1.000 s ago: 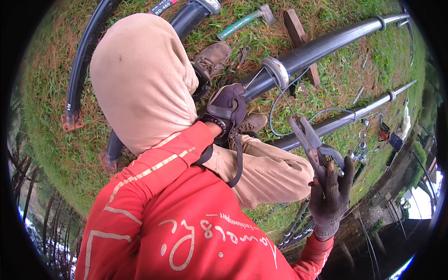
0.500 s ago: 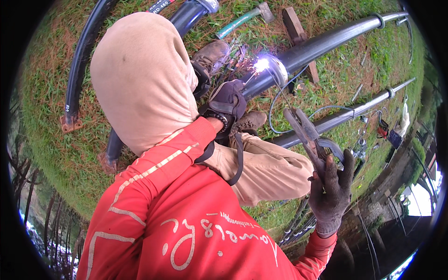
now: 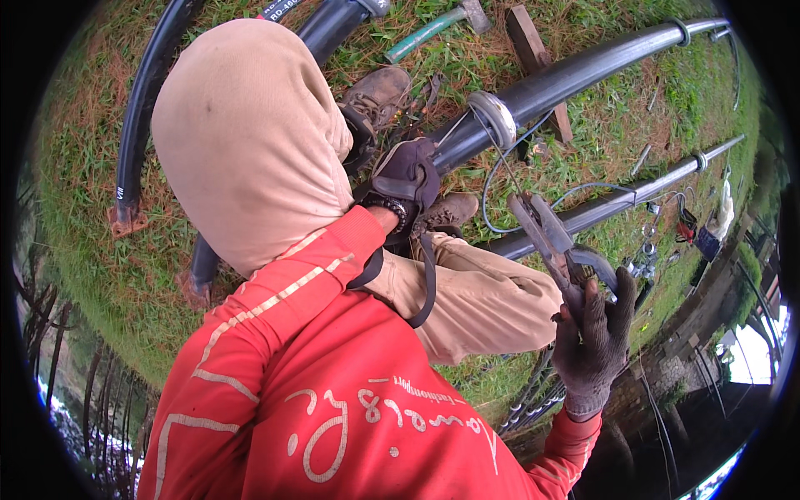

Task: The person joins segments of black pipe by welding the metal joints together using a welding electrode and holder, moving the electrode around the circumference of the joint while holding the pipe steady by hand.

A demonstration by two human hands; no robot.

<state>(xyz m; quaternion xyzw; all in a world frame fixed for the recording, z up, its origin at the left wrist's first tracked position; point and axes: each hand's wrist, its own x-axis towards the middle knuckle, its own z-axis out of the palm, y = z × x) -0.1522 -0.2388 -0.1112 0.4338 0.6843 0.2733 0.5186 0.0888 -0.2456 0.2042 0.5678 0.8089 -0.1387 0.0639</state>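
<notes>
My right hand (image 3: 592, 350), in a grey-brown knitted glove, is wrapped round the handles of a welding electrode holder (image 3: 546, 237). From its jaws a thin electrode (image 3: 502, 154) runs up to the ringed joint of a black metal pole (image 3: 575, 82). A pale metal collar (image 3: 493, 119) circles the pole there. My left hand (image 3: 406, 179), dark-gloved with a beaded bracelet at the wrist, is closed beside the pole's near end. A thin rod (image 3: 452, 131) sticks out from its fingers toward the collar. No arc glows at the joint.
A hammer with a green handle (image 3: 429, 35) and a wooden block (image 3: 533, 50) lie on the grass beyond. Another black pole (image 3: 600, 210) lies at right, with a cable (image 3: 492, 200) looping nearby. My bent knee (image 3: 525, 312) and boots (image 3: 379, 90) are close to the work.
The bright arc and sparks at the collar have gone out, and the collar now shows clearly. Both hands stay nearly where they were.
</notes>
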